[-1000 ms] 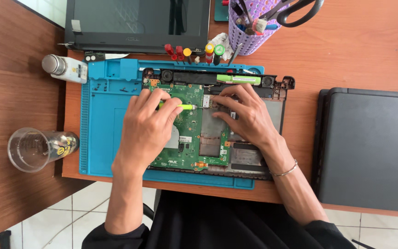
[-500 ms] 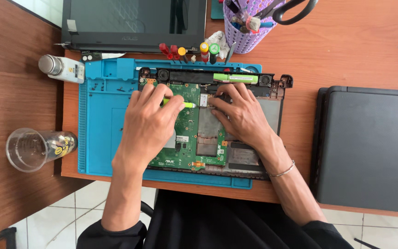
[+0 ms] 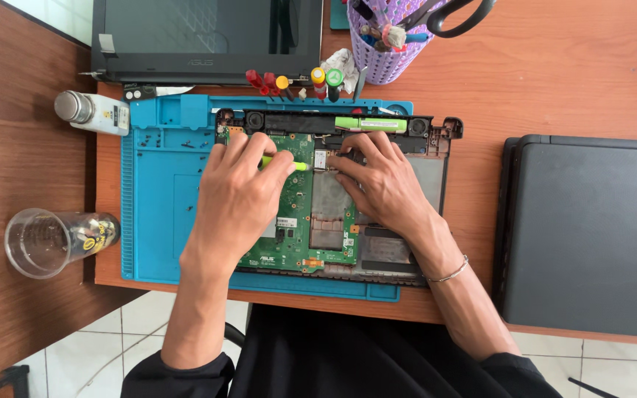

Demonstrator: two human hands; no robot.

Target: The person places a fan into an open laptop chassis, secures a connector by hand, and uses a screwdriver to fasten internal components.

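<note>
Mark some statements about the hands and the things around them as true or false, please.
1. The left hand holds a yellow-green tool over the green circuit board. True.
2. The right hand lies flat on the closed laptop at the right. False: it rests on the opened laptop base, its fingers near the top edge of the board; the closed dark laptop is untouched.
3. The opened base lies on a blue work mat. True.
4. The clear plastic cup stands upright on the mat. False: it lies on its side on the wooden table, left of the mat.
5. The purple basket stands beyond the mat. True.
</note>
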